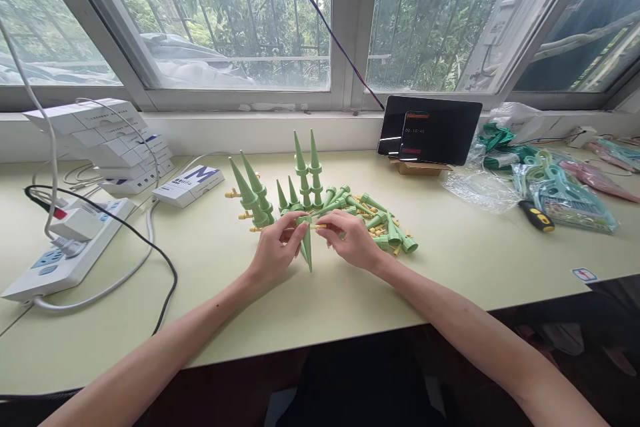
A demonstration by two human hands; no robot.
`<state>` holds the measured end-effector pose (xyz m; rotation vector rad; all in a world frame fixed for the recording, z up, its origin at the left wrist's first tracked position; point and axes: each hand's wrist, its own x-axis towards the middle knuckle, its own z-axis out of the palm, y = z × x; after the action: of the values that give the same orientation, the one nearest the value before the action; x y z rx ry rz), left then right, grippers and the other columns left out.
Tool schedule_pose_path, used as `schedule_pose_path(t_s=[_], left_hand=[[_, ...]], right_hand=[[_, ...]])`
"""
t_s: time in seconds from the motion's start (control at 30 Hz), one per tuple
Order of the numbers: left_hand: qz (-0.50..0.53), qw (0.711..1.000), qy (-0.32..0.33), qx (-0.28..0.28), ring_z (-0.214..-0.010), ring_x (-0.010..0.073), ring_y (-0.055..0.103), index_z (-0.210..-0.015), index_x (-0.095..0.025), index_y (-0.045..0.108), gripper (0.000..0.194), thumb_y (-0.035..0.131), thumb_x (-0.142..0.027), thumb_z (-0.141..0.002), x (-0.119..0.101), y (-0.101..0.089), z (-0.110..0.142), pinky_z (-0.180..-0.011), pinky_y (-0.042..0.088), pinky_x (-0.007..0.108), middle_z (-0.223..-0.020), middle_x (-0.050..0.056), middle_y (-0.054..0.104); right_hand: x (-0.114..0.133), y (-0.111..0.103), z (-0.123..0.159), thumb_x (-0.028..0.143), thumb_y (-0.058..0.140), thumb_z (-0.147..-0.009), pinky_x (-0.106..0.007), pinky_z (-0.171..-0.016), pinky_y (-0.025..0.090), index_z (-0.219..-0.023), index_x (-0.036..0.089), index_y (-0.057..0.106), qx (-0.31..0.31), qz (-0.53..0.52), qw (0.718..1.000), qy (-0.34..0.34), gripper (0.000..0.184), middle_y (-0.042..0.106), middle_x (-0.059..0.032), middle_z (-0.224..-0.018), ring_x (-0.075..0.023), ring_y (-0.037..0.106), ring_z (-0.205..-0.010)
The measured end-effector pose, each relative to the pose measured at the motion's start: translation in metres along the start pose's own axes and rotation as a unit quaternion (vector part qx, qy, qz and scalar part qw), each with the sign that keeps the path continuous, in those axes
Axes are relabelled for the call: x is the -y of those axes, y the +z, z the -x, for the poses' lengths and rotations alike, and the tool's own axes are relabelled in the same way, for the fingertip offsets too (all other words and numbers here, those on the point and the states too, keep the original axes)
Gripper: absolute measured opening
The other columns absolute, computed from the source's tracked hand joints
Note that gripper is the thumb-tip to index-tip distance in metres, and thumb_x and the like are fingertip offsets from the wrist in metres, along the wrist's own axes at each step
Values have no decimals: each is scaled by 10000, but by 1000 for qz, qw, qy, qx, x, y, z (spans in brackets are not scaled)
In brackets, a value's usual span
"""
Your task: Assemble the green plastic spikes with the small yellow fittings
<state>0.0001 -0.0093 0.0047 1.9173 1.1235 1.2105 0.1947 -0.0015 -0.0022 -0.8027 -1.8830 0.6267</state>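
Note:
My left hand pinches a green plastic plant watering spike, its tip pointing down toward me. Between the fingertips of my right hand is a small yellow valve piece, against or very close to the side of the spike's head; whether it is seated there I cannot tell. Behind my hands stand stacked green spikes, tips up. To the left of them, more stacked spikes have yellow valves sticking out sideways. Loose green spikes and yellow parts lie in a pile beyond my right hand.
White boxes are stacked at the left, with one more box nearby. A power strip with cables lies front left. At the back stands a dark tablet with a phone. A yellow-black handle and bagged goods lie right.

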Motion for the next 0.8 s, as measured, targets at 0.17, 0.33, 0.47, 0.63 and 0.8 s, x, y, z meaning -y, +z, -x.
schedule_pose_path(t_s=[0.17,0.33,0.47,0.63,0.8], left_hand=[[8,1000,-6,-1,-436,74,477,-1115,-214,575,242,553,-385,-945,-2,0,0,-445,407,207,-643,-61,429],[10,1000,-4,8,-451,63,488,-1116,-237,547,228,559,-383,-940,-1,1,0,-454,421,200,-706,-51,459],[6,1000,-2,15,-460,57,502,-1100,-232,544,224,575,-372,-929,0,0,0,-453,433,206,-788,-30,494],[-3,999,14,31,-480,71,504,-1092,-222,529,224,601,-337,-914,-1,0,1,-465,450,213,-742,-38,501],[-6,999,33,41,-504,78,517,-1057,-217,530,202,619,-313,-904,-1,0,0,-497,493,218,-719,-41,529]], right_hand=[[-1,1,0,295,567,-959,-294,-618,540,-976,177,672,-3,0,1000,5,158,649,-43,-802,-127,580,-586],[0,1,0,309,554,-961,-275,-582,524,-977,176,660,-3,-22,1000,17,171,658,-35,-773,-124,586,-558],[2,1,0,308,550,-959,-263,-556,509,-957,169,652,-4,-40,999,25,172,644,-29,-753,-116,579,-534],[3,0,-1,318,549,-954,-249,-539,502,-943,166,651,-11,-54,998,39,183,627,-23,-761,-108,587,-532],[4,0,-2,337,558,-946,-244,-520,489,-928,156,651,-13,-78,995,57,205,612,-10,-706,-109,584,-518]])
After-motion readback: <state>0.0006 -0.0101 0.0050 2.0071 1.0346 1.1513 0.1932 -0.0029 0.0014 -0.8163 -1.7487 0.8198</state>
